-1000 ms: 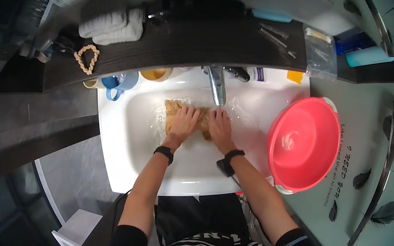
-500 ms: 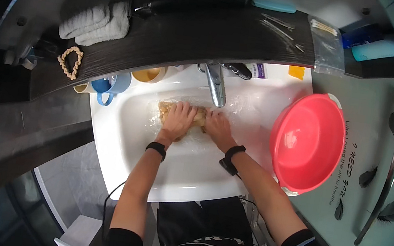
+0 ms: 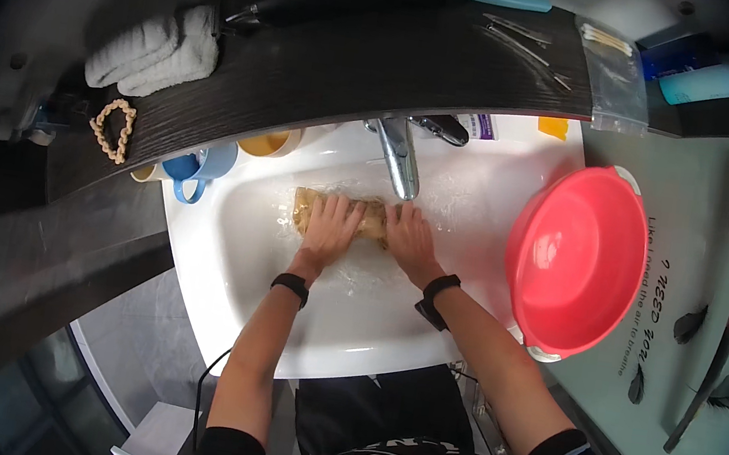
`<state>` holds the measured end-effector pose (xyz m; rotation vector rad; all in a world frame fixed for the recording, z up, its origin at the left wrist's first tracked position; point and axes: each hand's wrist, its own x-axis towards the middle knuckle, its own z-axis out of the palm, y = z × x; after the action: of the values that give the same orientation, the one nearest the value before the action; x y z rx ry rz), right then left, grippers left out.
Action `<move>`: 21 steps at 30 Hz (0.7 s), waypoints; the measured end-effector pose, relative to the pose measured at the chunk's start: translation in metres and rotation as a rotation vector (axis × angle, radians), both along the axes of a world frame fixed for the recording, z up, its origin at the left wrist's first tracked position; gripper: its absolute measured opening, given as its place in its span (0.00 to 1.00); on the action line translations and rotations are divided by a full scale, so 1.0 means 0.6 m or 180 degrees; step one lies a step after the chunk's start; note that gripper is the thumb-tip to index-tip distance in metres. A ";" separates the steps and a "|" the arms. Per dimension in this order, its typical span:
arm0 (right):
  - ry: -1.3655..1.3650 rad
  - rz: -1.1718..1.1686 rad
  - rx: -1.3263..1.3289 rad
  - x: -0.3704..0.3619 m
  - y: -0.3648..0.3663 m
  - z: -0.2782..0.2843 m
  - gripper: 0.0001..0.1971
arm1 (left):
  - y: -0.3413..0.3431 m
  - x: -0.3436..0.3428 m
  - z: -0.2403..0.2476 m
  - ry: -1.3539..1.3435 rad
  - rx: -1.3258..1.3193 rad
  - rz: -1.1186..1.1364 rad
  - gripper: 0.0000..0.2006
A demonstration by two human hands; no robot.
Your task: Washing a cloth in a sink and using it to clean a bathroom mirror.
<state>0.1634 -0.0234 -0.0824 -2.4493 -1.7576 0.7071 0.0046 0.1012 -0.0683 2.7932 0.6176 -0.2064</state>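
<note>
Both my hands press on a wet tan cloth (image 3: 369, 217) lying in the white sink (image 3: 224, 246), under the chrome faucet (image 3: 398, 156). My left hand (image 3: 329, 228) covers the cloth's left part, fingers spread flat on it. My right hand (image 3: 409, 238) lies on its right part. Water and foam shimmer around the cloth. Each wrist wears a black band.
A red plastic basin (image 3: 574, 255) sits at the sink's right edge. Blue cup (image 3: 192, 170) and yellow cup (image 3: 270, 141) stand behind the sink. The dark shelf (image 3: 360, 52) above holds a rolled white towel (image 3: 151, 61), a bead bracelet (image 3: 112, 128), clips and a clear bag.
My hands stay pressed on the cloth in the sink; the head has tipped, so the view shifted slightly. The cloth looks a little more stretched sideways.
</note>
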 end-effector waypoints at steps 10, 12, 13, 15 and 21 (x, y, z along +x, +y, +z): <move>0.0990 -0.0422 0.0208 0.024 -0.061 0.098 0.27 | -0.015 -0.035 0.064 -0.0249 -0.0601 -0.0657 0.22; 0.0985 -0.0297 0.0354 0.022 -0.081 0.103 0.24 | -0.035 -0.040 0.077 -0.0320 -0.0472 -0.0715 0.23; 0.0979 -0.0298 0.0350 0.022 -0.091 0.105 0.24 | -0.045 -0.041 0.088 -0.0391 -0.0346 -0.0767 0.24; 0.1023 -0.0029 0.0649 0.025 -0.102 0.114 0.20 | -0.063 -0.043 0.114 -0.0581 -0.0310 -0.0643 0.23; 0.1293 -0.0348 0.0870 0.040 -0.088 0.156 0.12 | -0.077 -0.031 0.156 -0.0830 -0.1098 0.0315 0.25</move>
<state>0.1874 -0.0764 0.0112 -2.0304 -1.4482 0.8204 -0.0137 0.0550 0.0253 2.3983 0.5905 0.0664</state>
